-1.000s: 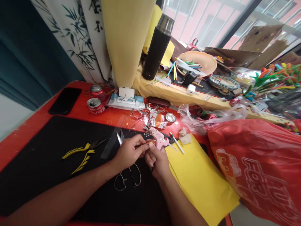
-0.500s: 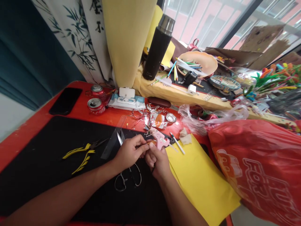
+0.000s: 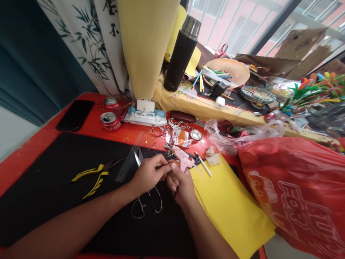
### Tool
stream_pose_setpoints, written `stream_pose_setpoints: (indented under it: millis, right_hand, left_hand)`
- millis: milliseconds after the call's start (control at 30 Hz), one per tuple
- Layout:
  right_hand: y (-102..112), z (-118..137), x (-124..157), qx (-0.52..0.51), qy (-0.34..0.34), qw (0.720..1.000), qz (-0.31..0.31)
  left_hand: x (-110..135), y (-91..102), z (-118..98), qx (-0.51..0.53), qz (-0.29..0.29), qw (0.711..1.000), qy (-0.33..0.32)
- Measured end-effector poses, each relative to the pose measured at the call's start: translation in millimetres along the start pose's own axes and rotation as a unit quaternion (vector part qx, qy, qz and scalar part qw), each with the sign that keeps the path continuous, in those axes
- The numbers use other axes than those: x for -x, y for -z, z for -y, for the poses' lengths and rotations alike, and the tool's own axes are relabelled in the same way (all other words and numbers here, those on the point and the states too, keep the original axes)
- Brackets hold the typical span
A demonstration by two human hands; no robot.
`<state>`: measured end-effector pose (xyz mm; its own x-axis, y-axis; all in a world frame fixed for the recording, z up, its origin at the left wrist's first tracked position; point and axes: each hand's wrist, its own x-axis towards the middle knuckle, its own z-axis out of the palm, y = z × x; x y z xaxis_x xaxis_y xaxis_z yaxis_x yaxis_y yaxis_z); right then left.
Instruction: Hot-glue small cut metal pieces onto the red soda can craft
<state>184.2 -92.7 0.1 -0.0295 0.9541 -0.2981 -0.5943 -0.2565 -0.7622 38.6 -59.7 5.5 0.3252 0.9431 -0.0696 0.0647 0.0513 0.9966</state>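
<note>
Pink mini glue gun (image 3: 183, 162): I have it up between my two hands, just above the far edge of the mat, its front end toward my left hand. Its plastic body looks light and stiff but smooth enough to slip, so I judge the handle the place to grip, well clear of the nozzle.

Right hand (image 3: 180, 187): Narrow, fingers curled around the lower part of the gun, and I read this as a firm hold.

Left hand (image 3: 148, 175): Narrow pinch, fingertips (image 3: 162, 167) closed on a small orange piece (image 3: 173, 162) at the gun's front end. It is too small for me to tell what it is.

Steel scissors (image 3: 147, 205): Looped handles lie on the mat below my left hand, blades pointing away past it.

Black mat (image 3: 54, 205): It carries yellow-handled pliers (image 3: 91, 175) to the left of my hands and a clear plastic ruler (image 3: 129, 162) just beside them.

Yellow paper (image 3: 231, 212): Sheets lie under my right wrist side, with a white stick (image 3: 203, 164) at their far corner.

Red plastic bag (image 3: 292, 187): It sits bunched to the right of the paper.
</note>
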Motion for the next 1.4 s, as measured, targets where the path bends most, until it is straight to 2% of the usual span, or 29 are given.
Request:
stream_pose_setpoints:
  millis: [1400]
  right_hand:
    - [0.1,-0.4,-0.3,-0.005,0.002,1.0,-0.004]
  left_hand:
    - [-1.5,0.8,-0.1,0.006,0.013,1.0,0.003]
